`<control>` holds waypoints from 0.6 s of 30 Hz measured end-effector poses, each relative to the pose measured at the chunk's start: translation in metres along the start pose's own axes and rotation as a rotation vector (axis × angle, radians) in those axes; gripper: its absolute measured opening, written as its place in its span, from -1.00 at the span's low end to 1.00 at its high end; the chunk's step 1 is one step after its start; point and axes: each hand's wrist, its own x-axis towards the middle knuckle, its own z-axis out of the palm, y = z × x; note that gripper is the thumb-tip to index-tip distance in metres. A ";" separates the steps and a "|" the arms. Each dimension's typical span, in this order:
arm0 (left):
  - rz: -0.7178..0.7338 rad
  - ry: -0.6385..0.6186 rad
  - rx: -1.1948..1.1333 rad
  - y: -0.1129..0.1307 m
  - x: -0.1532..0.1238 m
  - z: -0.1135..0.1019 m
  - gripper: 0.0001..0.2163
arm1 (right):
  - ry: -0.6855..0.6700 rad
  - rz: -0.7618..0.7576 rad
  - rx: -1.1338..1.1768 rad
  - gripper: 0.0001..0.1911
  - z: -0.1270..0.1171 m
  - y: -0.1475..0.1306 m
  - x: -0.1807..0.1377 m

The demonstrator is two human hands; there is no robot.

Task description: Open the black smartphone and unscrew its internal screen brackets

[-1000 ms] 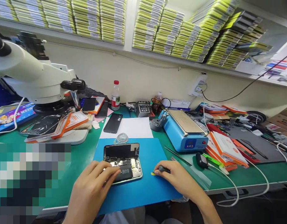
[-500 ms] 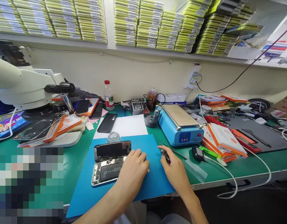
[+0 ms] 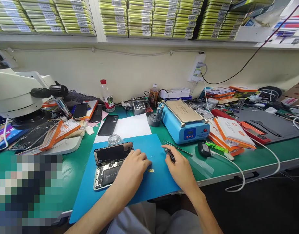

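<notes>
Wall point(image 3: 139, 71): cream, plain, with a thin cable run along it and a white socket box point(image 3: 197, 66) mounted at right of centre.
Shelf point(image 3: 164, 40): white, wall-hung above the bench, stacked with flat yellow-green boxes point(image 3: 115, 16).
Workbench point(image 3: 77, 159): green top, pale front edge.
Floor point(image 3: 261, 208): dark, under the bench.
Light: bright, even.

We have one view only, from a camera worn on the person's head. It looks forward and down over the green-topped table point(image 3: 76, 164), near enough that the left hand point(image 3: 134, 165) and the right hand point(image 3: 180, 169), with its small black screwdriver point(image 3: 169, 154), sit low in the middle on the rectangular blue work mat point(image 3: 151, 186). It faces the cream back wall point(image 3: 139, 71) and the shelf of stacked yellow-green boxes point(image 3: 115, 18).
</notes>
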 end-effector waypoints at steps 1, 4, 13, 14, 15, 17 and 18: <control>-0.003 0.009 -0.013 0.000 0.000 0.000 -0.71 | 0.008 -0.008 -0.002 -0.58 0.000 0.000 0.000; -0.004 0.038 -0.045 -0.001 0.002 0.001 -0.73 | 0.017 -0.036 -0.025 -0.58 0.000 0.001 0.001; -0.125 0.332 -0.204 -0.013 -0.042 -0.019 -0.80 | 0.124 -0.196 -0.402 -0.53 0.014 0.011 0.005; -0.175 0.384 -0.241 -0.017 -0.054 -0.020 -0.81 | 0.129 -0.204 -0.454 -0.54 0.015 0.013 0.007; -0.226 0.424 -0.266 -0.023 -0.067 -0.020 -0.82 | 0.135 -0.207 -0.501 -0.56 0.016 0.015 0.009; -0.332 0.457 -0.269 -0.036 -0.090 -0.016 -0.82 | 0.159 -0.217 -0.568 -0.58 0.015 0.015 0.012; -0.372 0.463 -0.255 -0.042 -0.100 -0.012 -0.82 | 0.178 -0.228 -0.580 -0.59 0.014 0.013 0.013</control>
